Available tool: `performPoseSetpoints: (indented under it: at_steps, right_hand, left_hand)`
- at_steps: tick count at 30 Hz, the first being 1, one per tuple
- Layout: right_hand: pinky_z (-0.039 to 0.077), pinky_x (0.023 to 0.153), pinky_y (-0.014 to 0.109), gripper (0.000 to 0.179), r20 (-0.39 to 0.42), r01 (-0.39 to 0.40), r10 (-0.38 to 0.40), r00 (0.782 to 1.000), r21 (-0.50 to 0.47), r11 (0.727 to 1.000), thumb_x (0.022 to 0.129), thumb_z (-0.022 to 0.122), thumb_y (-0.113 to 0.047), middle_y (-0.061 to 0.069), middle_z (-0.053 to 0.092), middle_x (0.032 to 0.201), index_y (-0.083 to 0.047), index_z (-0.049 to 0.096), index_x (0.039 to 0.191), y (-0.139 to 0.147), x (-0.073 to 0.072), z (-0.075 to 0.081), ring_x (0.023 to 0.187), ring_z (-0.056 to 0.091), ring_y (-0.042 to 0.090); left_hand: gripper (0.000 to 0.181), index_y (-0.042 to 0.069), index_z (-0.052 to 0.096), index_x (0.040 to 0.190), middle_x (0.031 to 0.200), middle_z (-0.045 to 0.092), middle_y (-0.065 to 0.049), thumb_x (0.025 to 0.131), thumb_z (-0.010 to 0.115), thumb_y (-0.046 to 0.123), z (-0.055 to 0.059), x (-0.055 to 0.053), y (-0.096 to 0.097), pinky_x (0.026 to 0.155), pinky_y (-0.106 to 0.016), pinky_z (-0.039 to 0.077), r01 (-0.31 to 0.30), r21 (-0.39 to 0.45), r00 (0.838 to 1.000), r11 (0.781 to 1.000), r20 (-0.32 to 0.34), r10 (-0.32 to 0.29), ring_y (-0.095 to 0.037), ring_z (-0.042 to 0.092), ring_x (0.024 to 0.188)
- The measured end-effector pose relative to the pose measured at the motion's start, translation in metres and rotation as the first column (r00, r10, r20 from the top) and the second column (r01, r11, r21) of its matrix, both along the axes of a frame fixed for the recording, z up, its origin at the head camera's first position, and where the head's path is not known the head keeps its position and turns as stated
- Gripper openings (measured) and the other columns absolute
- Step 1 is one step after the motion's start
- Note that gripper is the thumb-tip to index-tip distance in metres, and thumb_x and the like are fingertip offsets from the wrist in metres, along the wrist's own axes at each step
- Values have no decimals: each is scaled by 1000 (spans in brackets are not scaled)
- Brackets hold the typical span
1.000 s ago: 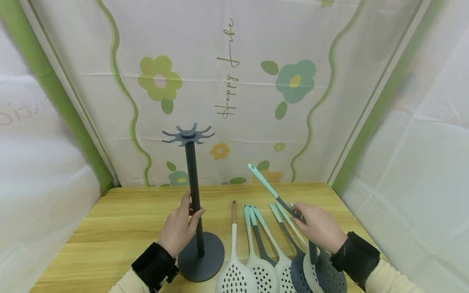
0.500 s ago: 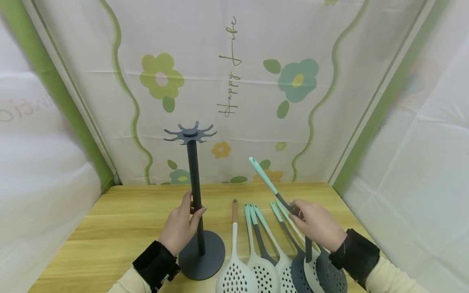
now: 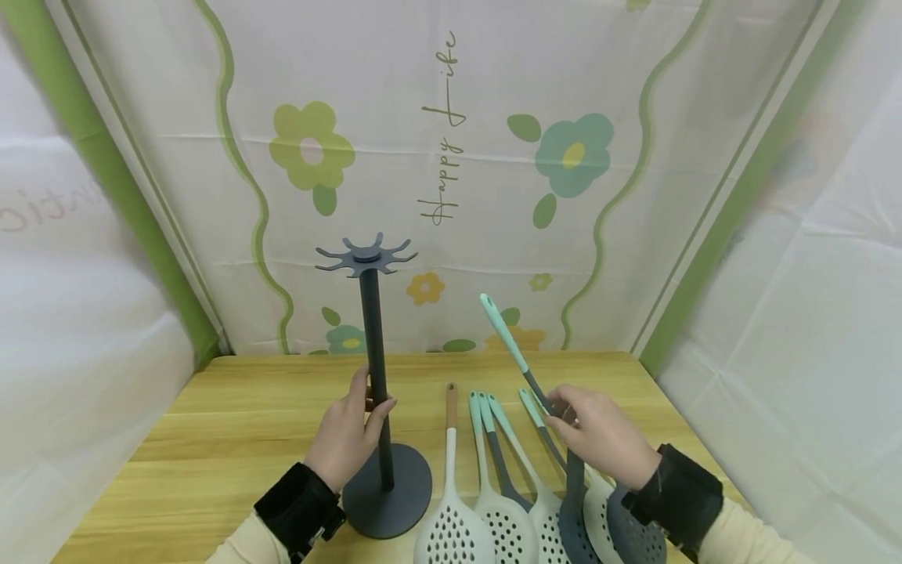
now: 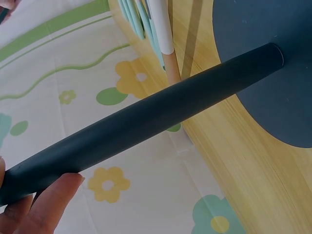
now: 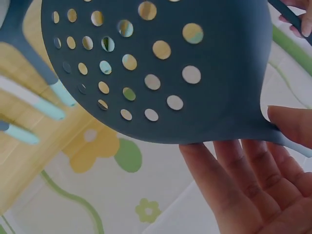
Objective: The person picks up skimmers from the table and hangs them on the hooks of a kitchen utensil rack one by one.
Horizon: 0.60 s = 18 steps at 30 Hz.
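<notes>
My left hand point(image 3: 343, 439) grips the upright pole point(image 3: 372, 337) of a dark utensil stand, thumb on one side and fingers on the other. The stand has a round base point(image 3: 384, 509) and a ring of hooks point(image 3: 366, 255) on top, all bare. My right hand point(image 3: 599, 432) pinches a dark skimmer point(image 3: 503, 333) where the handle meets the head, its mint handle end pointing up and left. In the right wrist view, the perforated skimmer head point(image 5: 226, 92) faces the camera, thumb above the neck and fingers below.
Right of the stand lies a row of several skimmers, handles pointing away: a white one with a brown handle end point(image 3: 452, 450), others white or dark with mint ends, such as a dark one point(image 3: 637, 529). A printed cloth point(image 3: 451, 157) hangs behind the wooden table point(image 3: 211, 439).
My right hand has moved slightly left with the skimmer, whose handle now stands steeper and its tip higher. The left hand and the stand keep their place.
</notes>
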State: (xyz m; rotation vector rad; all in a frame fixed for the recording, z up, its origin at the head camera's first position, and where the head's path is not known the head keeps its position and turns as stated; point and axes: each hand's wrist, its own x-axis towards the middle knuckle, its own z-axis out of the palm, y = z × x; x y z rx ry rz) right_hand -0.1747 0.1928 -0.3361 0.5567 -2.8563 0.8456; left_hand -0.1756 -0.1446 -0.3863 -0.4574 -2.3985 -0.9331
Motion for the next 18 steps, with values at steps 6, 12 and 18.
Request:
performPoseSetpoints:
  at_steps: [6,12,18]
  right_hand:
    - [56,65,32,19,-23,-18,17,1000,-34,999,91,69,-15,-6,66,83,-5,70,107,-7,2,1,76,61,8]
    - [56,66,31,13,-48,-77,75,996,-47,996,91,69,-13,-7,67,83,-6,69,102,-11,2,-3,75,61,5]
    - [56,67,30,19,-29,-94,92,995,-80,992,92,69,-18,-6,68,86,-5,69,105,-13,3,-6,77,63,6]
  left_hand:
    - [48,5,40,141,93,69,-7,99,58,22,-1,-1,0,66,-33,60,4,5,1000,1000,5,-4,-25,71,85]
    - [47,5,40,139,92,68,-6,100,58,22,-1,-1,-1,66,-34,61,2,4,1000,1000,9,-2,-26,72,85]
    - [47,4,40,139,93,68,-7,100,58,22,1,0,0,66,-35,61,6,3,1000,1000,13,-6,-27,72,85]
